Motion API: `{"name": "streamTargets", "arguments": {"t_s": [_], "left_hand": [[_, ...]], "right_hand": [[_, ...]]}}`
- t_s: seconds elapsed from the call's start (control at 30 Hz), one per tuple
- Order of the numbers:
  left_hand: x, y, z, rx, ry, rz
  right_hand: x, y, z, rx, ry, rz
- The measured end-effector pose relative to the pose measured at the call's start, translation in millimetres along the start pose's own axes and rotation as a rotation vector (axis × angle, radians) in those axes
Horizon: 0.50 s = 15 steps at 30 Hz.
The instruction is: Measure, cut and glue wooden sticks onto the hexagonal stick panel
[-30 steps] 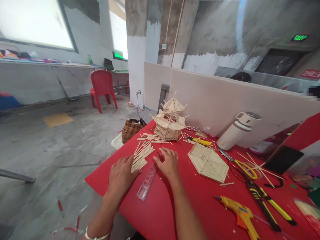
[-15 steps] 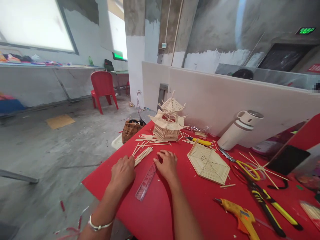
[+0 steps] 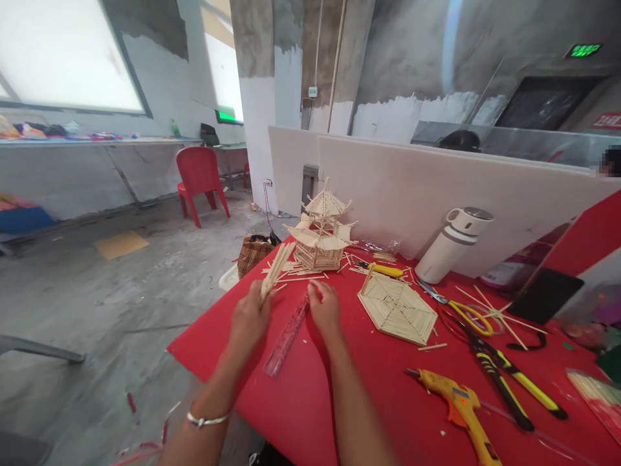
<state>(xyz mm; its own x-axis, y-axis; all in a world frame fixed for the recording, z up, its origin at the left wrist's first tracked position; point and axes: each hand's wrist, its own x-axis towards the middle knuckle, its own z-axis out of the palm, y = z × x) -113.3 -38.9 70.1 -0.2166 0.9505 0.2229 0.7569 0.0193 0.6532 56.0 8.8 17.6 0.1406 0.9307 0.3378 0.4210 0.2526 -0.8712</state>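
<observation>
The transparent pink ruler (image 3: pixel 286 339) lay on the red tabletop (image 3: pixel 378 401) and served as the reference for all positions. The left hand (image 3: pixel 250 317), located to the left of the ruler, was closed around a bundle of sticks (image 3: pixel 277 266), whose free ends projected from the fist toward the far side. A silver bracelet (image 3: pixel 208 422) encircled the left wrist. The right hand (image 3: pixel 324 312) was positioned at the far end of the ruler, with thumb and fingers bent beside that end; whether they gripped it could not be determined. Beyond the ruler stood a tiered stick pagoda (image 3: pixel 321 241), with loose sticks (image 3: pixel 303 279) scattered near its base. To the right of the ruler, well apart from it, lay a hexagonal stick panel (image 3: pixel 398 309). A yellow-handled cutter (image 3: pixel 387 270) and a white flask (image 3: pixel 451 249) were located beyond the ruler and to its right. Farther right of the ruler were yellow-handled scissors (image 3: pixel 466 314), black-and-yellow pliers (image 3: pixel 531 387) and, nearer the table's front, a yellow glue gun (image 3: pixel 453 398).
</observation>
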Motion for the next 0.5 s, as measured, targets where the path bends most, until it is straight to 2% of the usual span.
{"name": "streamTargets", "arguments": {"t_s": [0.07, 0.13, 0.2, 0.3, 0.43, 0.5], "left_hand": [[6.5, 23.1, 22.2, -0.472, 0.044, 0.035], [12.3, 47.1, 46.0, -0.845, -0.042, -0.002], [15.9, 65.5, 65.8, -1.036, -0.159, 0.013], [15.1, 75.9, 85.0, -1.088, -0.241, 0.073], [5.4, 68.0, 101.5, -1.037, -0.277, 0.055], [0.2, 63.4, 107.8, -1.006, -0.32, 0.04]], "right_hand": [[5.1, -3.3, -7.5, 0.361, 0.07, 0.071], [5.0, -5.8, -17.9, 0.666, 0.047, 0.13], [-1.5, -5.9, -28.9, 0.82, -0.038, 0.149], [-17.2, 0.2, -39.3, 0.87, -0.08, 0.155], [-27.9, 11.6, -33.5, 0.897, 0.05, 0.224], [-27.2, 14.3, -26.9, 0.907, 0.052, 0.218]]}}
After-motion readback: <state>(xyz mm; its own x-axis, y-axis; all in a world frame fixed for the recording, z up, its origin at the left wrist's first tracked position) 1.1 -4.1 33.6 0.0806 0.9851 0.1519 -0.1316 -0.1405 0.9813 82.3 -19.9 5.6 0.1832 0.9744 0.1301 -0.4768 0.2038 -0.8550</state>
